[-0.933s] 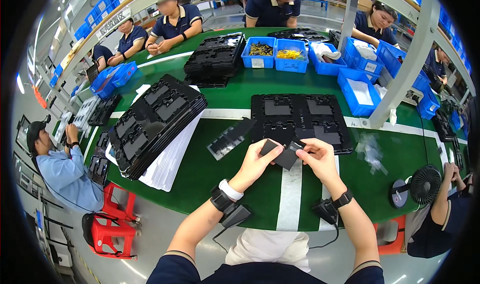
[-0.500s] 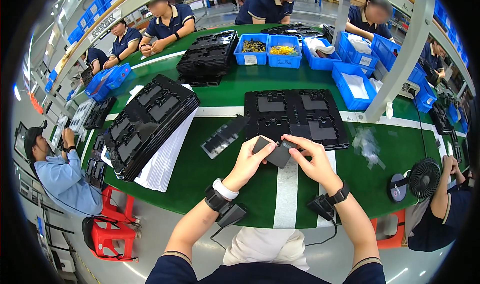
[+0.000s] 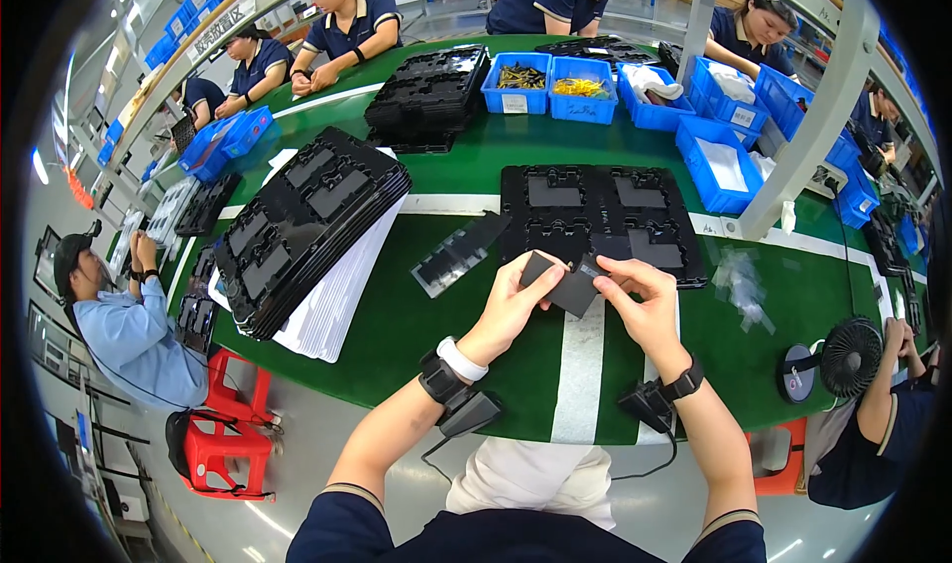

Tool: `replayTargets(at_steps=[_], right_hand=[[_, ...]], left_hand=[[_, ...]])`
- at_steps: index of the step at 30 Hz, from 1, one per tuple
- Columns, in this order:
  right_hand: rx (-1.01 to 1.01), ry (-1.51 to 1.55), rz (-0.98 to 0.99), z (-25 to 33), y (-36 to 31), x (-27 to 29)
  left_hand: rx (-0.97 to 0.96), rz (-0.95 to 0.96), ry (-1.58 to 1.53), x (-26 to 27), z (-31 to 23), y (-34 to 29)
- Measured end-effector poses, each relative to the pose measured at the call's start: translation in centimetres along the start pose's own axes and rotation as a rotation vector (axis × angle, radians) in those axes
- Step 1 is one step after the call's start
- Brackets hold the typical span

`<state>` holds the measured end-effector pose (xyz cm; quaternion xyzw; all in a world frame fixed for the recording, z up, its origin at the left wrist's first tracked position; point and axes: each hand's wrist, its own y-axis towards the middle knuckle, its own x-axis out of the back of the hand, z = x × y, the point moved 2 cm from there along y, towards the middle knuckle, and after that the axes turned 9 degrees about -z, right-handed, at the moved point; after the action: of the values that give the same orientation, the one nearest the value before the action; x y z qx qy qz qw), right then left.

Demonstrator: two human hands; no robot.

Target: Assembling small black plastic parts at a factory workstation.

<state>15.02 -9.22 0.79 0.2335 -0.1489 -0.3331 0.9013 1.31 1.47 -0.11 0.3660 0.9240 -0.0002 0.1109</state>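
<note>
While your L hand (image 3: pixel 509 303) grips blk flat piece (image 3: pixel 573 293), your R hand (image 3: pixel 647 303) pinches its R end, nr blk tray (image 3: pixel 601 211).

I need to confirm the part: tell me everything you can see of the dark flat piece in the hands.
The dark flat piece looks matte charcoal and straight-edged, with a blacker section and small pale mark toward its right end. It could be plastic; I can't be sure. It is held aslant above the green tabletop, pinched between the left hand and right hand.
</note>
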Motion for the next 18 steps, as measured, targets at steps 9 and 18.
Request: replayTargets(at_steps=[9,18], right_hand=[[-0.657,0.708,0.172,-2.8,0.1,1.0],[-0.569,0.324,0.239,-1.9,0.3,0.5]], left_hand=[[-0.169,0.074,0.115,-0.4,-0.5,0.1],[-0.208,0.008,0.108,0.3,0.5,0.4]])
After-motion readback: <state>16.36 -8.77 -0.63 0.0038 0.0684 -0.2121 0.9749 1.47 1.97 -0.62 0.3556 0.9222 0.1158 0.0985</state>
